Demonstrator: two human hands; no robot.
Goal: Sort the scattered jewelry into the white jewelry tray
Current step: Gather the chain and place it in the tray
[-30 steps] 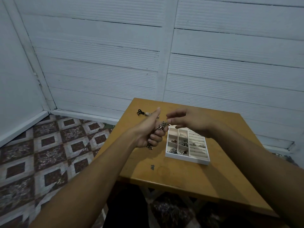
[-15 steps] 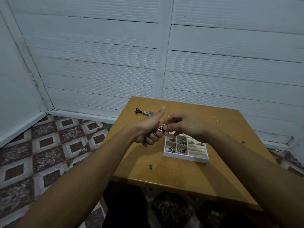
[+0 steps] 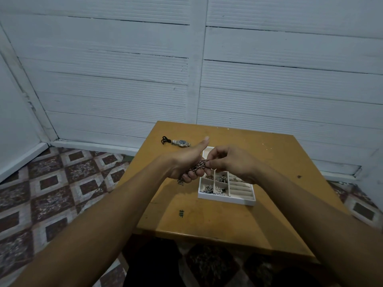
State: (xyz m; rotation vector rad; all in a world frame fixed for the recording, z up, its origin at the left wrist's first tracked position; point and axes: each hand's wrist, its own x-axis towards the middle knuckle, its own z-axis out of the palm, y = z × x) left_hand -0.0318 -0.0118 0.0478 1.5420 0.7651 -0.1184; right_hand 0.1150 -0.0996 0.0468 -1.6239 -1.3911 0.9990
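**Sorting is partly done, with a chain in hand and two pieces still waiting out on the table**

The left hand (image 3: 186, 163) is curling its fingers round a chain (image 3: 196, 168), thumb sticking out, while the right hand (image 3: 230, 162) is pinching the chain's upper end above the far left corner of the white jewelry tray (image 3: 226, 199). The tray's left compartments are already holding pieces. A watch (image 3: 182, 143) and a black piece (image 3: 164, 140) are lying near the far left corner of the table (image 3: 207, 224). A second ago the right fingers were hovering apart from the chain; now they are gripping it.
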